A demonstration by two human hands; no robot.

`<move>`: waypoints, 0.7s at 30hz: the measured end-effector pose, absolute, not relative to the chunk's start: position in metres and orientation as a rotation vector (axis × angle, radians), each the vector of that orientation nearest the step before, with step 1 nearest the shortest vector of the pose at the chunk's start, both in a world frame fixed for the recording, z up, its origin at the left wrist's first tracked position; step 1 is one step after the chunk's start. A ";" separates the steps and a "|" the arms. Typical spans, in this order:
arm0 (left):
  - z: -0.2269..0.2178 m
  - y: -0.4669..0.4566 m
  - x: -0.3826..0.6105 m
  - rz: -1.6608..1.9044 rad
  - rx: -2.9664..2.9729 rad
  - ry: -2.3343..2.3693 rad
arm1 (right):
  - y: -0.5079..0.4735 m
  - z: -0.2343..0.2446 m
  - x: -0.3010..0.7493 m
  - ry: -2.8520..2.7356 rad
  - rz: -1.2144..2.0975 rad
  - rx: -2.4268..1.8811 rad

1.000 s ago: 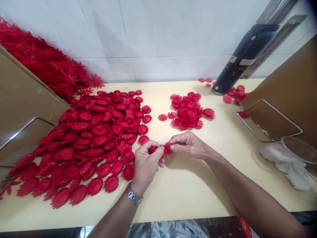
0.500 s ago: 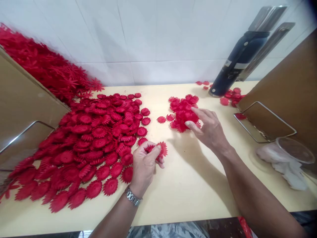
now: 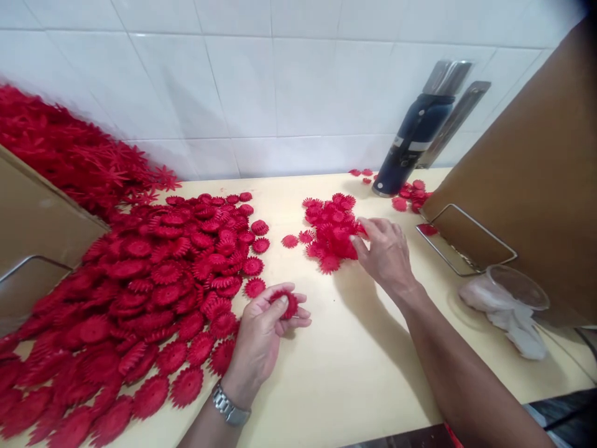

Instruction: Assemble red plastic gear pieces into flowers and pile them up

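My left hand (image 3: 265,333) pinches one red plastic flower disc (image 3: 285,303) between thumb and fingers, just right of the big spread of red flower discs (image 3: 158,292) on the cream table (image 3: 336,373). A metal watch sits on that wrist. My right hand (image 3: 385,249) reaches into the right side of the small pile of red flower pieces (image 3: 329,227) at mid-table. Its fingers are curled on the pile's edge; whether they grip a piece is hidden.
A heap of red star-shaped pieces (image 3: 69,155) lies against the white tiled wall at far left, behind a brown board (image 3: 32,218). A dark blue bottle (image 3: 410,146) stands at the back right with loose red discs (image 3: 410,194). A brown board (image 3: 527,186), clear cup (image 3: 522,286) and white cloth (image 3: 504,311) are right.
My hands separated: the right one let go of the piece held together with the left and reached to the small pile. The left keeps one disc. The view tilted down slightly.
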State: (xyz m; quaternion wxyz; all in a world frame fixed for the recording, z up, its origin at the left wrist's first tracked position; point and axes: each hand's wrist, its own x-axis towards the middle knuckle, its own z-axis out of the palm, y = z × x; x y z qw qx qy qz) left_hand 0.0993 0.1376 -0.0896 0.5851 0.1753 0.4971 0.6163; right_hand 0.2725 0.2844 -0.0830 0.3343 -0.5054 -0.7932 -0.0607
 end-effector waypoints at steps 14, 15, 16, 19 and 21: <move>-0.093 0.136 0.105 1.398 0.546 1.258 | 0.219 -0.075 0.225 -2.097 1.543 -0.626; -0.094 0.135 0.105 1.398 0.553 1.261 | 0.219 -0.076 0.225 -2.101 1.585 -0.610; -0.094 0.135 0.105 1.391 0.557 1.267 | 0.218 -0.077 0.225 -2.112 1.608 -0.592; -0.095 0.134 0.106 1.347 0.556 1.279 | 0.217 -0.077 0.225 -2.173 1.592 -0.555; -0.095 0.134 0.106 1.328 0.563 1.259 | 0.217 -0.078 0.225 -2.229 1.472 -0.581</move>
